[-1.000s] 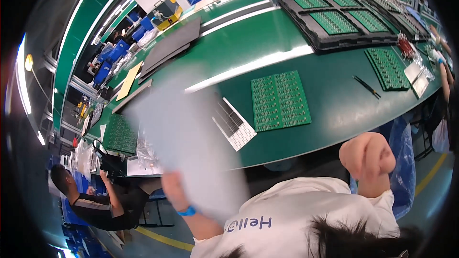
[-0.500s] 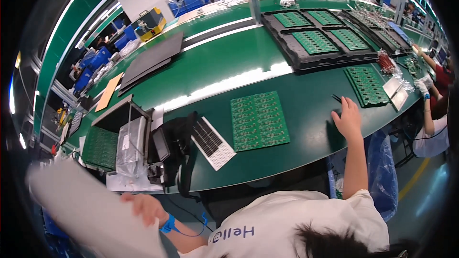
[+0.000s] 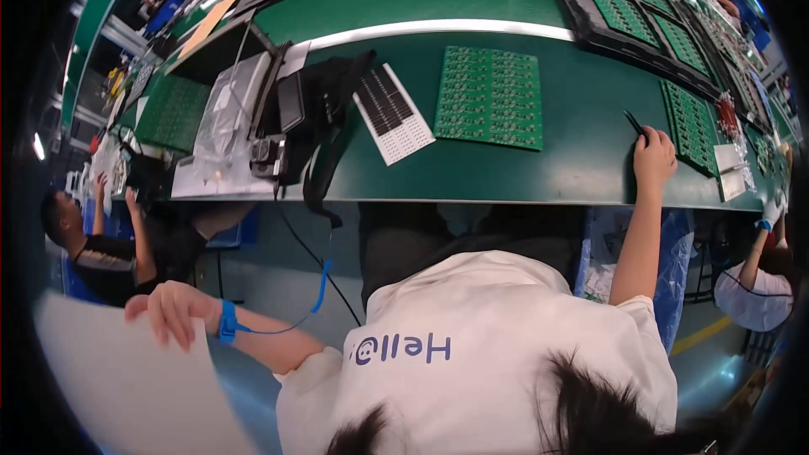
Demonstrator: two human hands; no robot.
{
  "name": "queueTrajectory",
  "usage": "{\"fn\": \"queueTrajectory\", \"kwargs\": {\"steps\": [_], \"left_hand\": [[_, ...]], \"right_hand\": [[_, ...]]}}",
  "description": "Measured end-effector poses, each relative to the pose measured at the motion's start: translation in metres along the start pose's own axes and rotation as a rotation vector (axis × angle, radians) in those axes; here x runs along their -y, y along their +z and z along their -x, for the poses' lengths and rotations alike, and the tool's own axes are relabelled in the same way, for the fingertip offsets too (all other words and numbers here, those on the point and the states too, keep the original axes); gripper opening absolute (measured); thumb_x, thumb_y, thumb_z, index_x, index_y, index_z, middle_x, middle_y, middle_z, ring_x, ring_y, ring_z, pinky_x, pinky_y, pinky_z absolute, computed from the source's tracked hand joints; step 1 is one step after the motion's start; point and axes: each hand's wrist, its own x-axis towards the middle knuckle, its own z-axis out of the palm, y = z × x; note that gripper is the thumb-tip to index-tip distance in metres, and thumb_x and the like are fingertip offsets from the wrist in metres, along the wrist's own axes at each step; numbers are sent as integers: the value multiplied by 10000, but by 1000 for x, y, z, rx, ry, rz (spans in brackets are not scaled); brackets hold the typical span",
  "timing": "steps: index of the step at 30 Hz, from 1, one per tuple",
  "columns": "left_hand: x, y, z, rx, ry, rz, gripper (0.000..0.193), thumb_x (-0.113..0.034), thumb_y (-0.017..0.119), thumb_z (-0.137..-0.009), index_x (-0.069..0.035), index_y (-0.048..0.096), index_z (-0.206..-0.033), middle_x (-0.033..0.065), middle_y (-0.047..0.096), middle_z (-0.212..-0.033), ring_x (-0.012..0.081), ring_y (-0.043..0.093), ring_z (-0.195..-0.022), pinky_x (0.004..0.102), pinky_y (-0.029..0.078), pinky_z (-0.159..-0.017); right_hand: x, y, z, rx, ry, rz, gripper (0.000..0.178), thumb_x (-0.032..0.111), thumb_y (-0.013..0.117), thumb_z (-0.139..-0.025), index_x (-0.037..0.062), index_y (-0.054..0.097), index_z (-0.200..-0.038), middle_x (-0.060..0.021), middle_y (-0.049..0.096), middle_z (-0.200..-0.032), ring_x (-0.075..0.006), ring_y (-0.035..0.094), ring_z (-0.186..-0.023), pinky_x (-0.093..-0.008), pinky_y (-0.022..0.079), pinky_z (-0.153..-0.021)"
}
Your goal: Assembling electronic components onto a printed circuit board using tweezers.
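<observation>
Off the table's front edge at lower left, my left hand grips the top edge of a large white sheet, fingers bent over it; a blue wrist strap circles that wrist. My right hand rests on the green table at the right, closed around black tweezers whose tips point away to the upper left. Between the hands lies a green circuit board panel with rows of small parts. Left of it is a white sheet of labels, partly covered with black strips.
A black bag, a metal rack and a plastic-wrapped pack crowd the table's left. Another board panel lies at right, beside black trays of boards. Co-workers sit at both sides. A blue-lined bin stands below the edge.
My view has tilted down, so the table appears higher. The white sheet in my left hand has swung down lower, and a co-worker shows at left. My right hand still holds the tweezers.
</observation>
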Motion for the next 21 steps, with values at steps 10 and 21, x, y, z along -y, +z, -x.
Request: {"fn": "queueTrajectory", "kwargs": {"steps": [10,21], "left_hand": [[14,42,-4,-696,-281,-1239,395,-244,459,-967,37,509,-1239,162,609,-1076,180,573,-972,343,464,-816],[27,-12,-3,-744,21,-560,392,-142,494,-931,98,488,-1240,189,600,-1079,174,621,-786,281,512,-663]], "right_hand": [[-1,-15,0,111,51,-172,223,288,528,-899,214,660,-1062,-13,615,-1131,-257,592,-1019,-406,482,-814],[0,-14,1,101,54,-258,207,281,547,-888,204,666,-1038,-27,619,-1120,-273,571,-1041,-415,481,-838]]}}
